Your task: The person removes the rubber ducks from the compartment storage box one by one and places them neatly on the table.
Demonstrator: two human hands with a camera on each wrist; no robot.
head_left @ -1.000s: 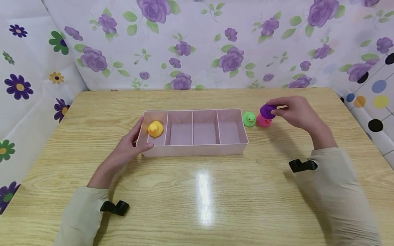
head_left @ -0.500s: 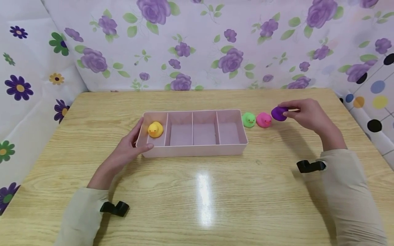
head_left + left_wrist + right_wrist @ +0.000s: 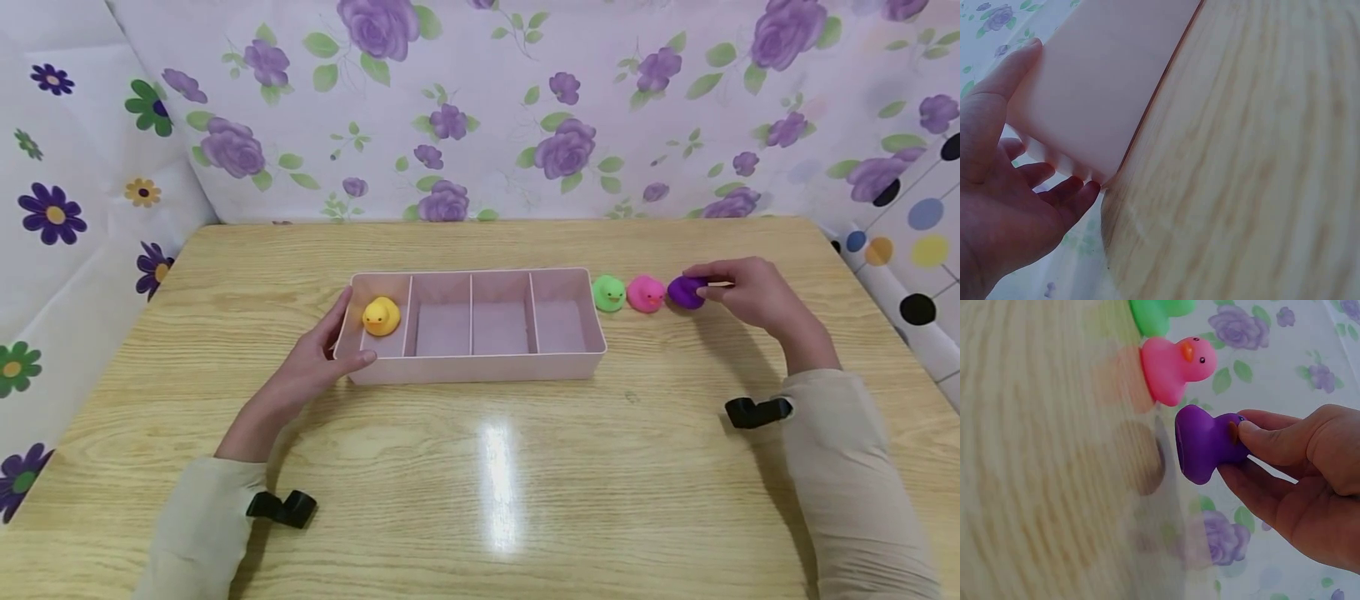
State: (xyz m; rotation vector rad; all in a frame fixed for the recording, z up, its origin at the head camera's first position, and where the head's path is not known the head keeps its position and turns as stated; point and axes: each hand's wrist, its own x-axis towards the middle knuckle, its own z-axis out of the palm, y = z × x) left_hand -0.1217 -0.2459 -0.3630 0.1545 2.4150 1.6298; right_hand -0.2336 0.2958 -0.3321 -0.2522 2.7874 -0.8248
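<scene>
A pale pink divided box (image 3: 480,367) stands on the table, with a yellow rubber duck (image 3: 381,317) in its leftmost compartment. My left hand (image 3: 311,354) grips the box's left end, thumb along the front wall and fingers at the end wall, as the left wrist view also shows. At the right of the box, my right hand (image 3: 757,296) pinches a purple rubber duck (image 3: 1200,444) by its head. A small gap shows between its base and the tabletop in the right wrist view. Beside it are a pink rubber duck (image 3: 646,294) and a green rubber duck (image 3: 609,293).
The wooden table (image 3: 420,483) runs back to a floral cloth (image 3: 510,108). Three compartments of the box hold nothing. The green duck sits close against the box's right end. Black wrist mounts (image 3: 757,412) show on both sleeves.
My right hand has carried the purple duck from above the pink duck to the right, then down toward the table. The left hand and the box have stayed in place.
</scene>
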